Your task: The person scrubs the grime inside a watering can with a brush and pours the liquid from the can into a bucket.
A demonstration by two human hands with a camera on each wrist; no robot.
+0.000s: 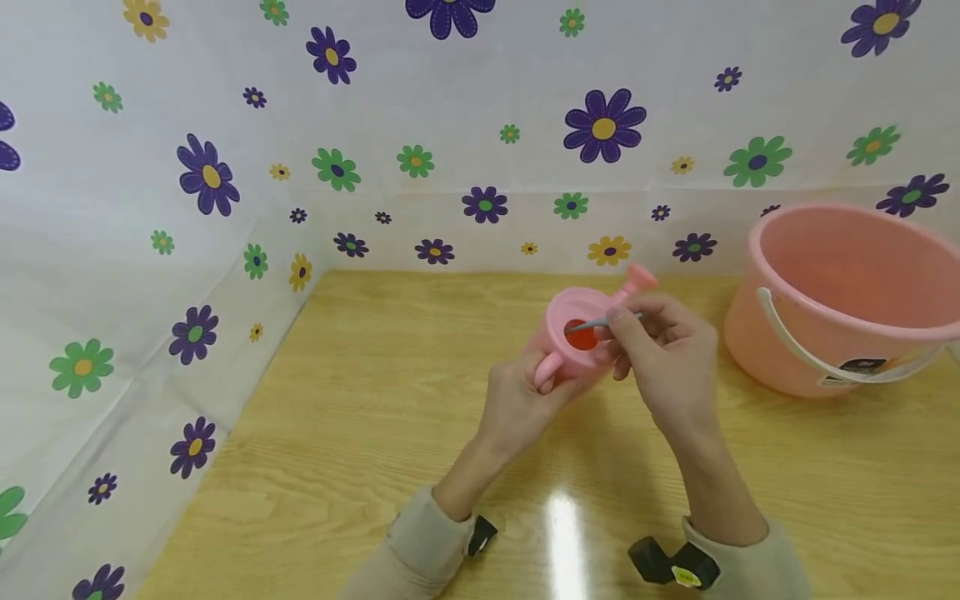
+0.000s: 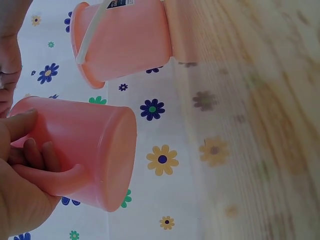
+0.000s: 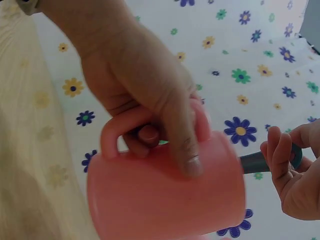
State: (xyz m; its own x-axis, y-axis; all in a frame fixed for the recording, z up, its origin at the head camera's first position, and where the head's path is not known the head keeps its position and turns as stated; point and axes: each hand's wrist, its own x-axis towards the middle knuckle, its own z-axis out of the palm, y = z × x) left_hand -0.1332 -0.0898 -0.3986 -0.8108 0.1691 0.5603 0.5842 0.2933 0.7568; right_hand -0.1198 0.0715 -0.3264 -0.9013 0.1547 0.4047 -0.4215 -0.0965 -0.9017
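Note:
A pink watering can is held tilted above the table, its round top opening facing up toward the head camera. My left hand grips the can's looped handle, with the thumb lying along the body in the right wrist view. My right hand pinches a slim grey-green handle of some tool. The tool's other end goes into the can's opening and is hidden, so its kind cannot be told. The can's spout points away to the far right, just beyond the right hand.
A pink bucket with a white bail handle stands at the right of the wooden table. White cloth with printed flowers hangs behind the table and along its left side.

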